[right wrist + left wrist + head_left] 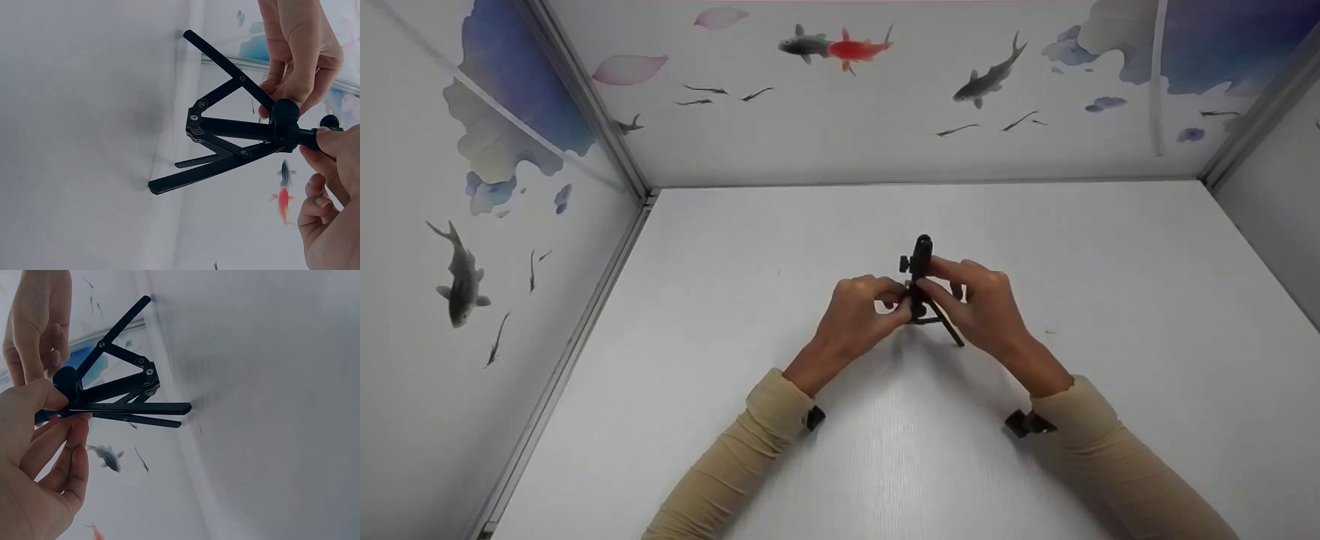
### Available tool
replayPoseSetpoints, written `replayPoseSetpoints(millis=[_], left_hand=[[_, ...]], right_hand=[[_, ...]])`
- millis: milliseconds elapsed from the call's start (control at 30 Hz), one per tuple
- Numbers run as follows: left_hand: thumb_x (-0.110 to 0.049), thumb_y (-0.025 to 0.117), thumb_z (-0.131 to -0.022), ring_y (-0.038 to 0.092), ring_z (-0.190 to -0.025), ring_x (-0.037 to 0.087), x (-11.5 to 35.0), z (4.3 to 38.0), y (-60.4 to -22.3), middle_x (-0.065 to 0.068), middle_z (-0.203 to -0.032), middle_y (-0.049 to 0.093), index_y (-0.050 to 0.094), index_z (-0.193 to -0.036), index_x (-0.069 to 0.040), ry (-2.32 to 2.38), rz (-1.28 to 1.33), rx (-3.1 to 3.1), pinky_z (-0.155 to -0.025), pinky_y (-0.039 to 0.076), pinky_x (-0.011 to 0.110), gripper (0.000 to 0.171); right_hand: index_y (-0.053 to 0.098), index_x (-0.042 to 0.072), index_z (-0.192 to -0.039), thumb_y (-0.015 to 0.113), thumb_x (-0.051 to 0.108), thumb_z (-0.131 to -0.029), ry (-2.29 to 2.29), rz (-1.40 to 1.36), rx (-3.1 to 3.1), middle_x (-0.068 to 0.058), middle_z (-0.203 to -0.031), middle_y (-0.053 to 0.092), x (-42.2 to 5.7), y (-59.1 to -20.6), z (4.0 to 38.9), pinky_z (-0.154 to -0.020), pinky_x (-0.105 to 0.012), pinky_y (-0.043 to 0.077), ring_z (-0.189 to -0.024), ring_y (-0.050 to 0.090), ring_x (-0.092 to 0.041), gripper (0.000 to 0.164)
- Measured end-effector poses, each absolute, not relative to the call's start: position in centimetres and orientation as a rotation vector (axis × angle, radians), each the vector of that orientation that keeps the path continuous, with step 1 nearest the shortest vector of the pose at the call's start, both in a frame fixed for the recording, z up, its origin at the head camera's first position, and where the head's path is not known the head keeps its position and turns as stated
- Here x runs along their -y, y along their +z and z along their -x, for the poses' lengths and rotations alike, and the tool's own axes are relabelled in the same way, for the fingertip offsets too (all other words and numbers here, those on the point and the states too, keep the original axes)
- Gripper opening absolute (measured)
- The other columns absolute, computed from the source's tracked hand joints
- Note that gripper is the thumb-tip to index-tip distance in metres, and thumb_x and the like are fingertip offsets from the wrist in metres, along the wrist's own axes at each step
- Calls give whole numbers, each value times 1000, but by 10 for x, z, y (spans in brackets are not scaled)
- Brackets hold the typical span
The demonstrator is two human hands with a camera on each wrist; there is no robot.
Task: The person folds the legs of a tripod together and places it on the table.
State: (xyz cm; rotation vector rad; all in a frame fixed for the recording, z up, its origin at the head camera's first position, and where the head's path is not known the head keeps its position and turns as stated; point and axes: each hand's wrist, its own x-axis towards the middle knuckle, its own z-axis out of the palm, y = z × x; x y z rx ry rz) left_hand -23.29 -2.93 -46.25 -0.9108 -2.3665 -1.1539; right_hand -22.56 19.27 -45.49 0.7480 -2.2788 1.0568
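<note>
A small black mini tripod [921,259] stands upright between both hands, its legs spread and braced by hinged struts [216,93]. With thumb and fingers my left hand [855,315] pinches the tripod near the collar where its legs [126,323] meet. Higher up, the fingers and thumb of my right hand [986,307] grip the column. A round knob [285,111] sits at the collar, and a smaller one [904,264] juts from the upper part. The leg tips are at the tabletop; whether every one touches it, I cannot tell.
The white table [697,247] carries the tripod. Behind it rises a back wall [885,150] printed with fish, and a similar panel [405,300] borders the left side. Dark wrist cameras are strapped at the left cuff [780,405] and the right cuff [1076,412].
</note>
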Motion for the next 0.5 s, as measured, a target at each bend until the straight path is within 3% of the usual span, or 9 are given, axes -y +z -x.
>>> replayPoseSetpoints(millis=[500], left_hand=[[-8,76,-97,81,-85,15,30,233,-462,1,-93,85,84,-104,-6,-1167,923,2337,-80,63,35,11]], right_hand=[[78,18,-135,80,15,-100,1059,-741,2283,2,-118,84,-192,-455,226,-58,-19,39,-68,54,-9,35]])
